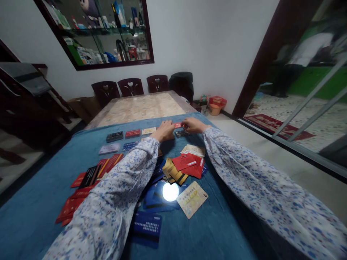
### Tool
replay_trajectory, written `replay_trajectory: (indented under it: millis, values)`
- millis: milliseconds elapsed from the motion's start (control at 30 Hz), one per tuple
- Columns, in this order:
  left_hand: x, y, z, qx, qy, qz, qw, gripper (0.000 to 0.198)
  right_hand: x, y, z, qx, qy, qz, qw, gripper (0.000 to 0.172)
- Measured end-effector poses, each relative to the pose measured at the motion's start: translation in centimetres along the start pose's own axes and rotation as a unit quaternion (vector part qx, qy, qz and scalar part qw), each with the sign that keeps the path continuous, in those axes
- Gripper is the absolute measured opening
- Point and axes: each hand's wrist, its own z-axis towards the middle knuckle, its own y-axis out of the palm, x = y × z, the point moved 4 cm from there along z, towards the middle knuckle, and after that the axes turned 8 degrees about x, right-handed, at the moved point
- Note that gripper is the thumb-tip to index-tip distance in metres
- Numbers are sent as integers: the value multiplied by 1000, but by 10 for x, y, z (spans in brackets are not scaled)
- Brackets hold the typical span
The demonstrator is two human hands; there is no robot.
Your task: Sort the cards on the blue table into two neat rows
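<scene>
- cloth, blue: covers the near end of a long table; the bare stone top shows beyond it.
- stack of red cards: loose, at the left edge of the spread, just beside the left sleeve.
- row of three near the far hem: black card, red card, cream card, side by side and apart.
- left hand: stretched far out, palm down, fingers together, tips at the left end of the small red card; whether they grip it cannot be told.
- small red card: between the two hands at the far edge of the cloth, just beyond a dark card that lies flat.
- right hand: thumb and fingers pinched on the right end of the small red card.
- heap of cards: between the two sleeves, red ones on top, gold and blue under them, a bright spot of glare on the blue.
- beige card: at the near edge of the heap, lying askew.
- bucket, orange-red: on the floor by the wall, right of the table.
- person: blurred, seen through the doorway at far right.
</scene>
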Motion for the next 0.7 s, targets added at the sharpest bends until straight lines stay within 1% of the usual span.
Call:
replay_trajectory:
  millis: [100,233,333,467,600,700]
  values:
    - [6,-5,-13,-8,6,11,1000,32,-11,-2,-9,-5,-6,12,1000,34]
    - [6,-5,-29,11,2,-15,1000,34,-25,-2,-18,-7,-19,28,999,34]
    - [0,-2,-42,32,-7,-31,999,34,-36,-3,-23,-2,-36,32,999,31]
    - [-11,3,-61,23,-5,-8,1000,29,-55,-7,-26,4,-44,38,998,29]
    - [-19,0,-82,29,-15,-1,999,28,-77,-13,-28,20,-48,57,997,30]
    - [-21,-6,-97,19,-28,-3,999,27,-94,-15,-29,38,-60,73,995,30]
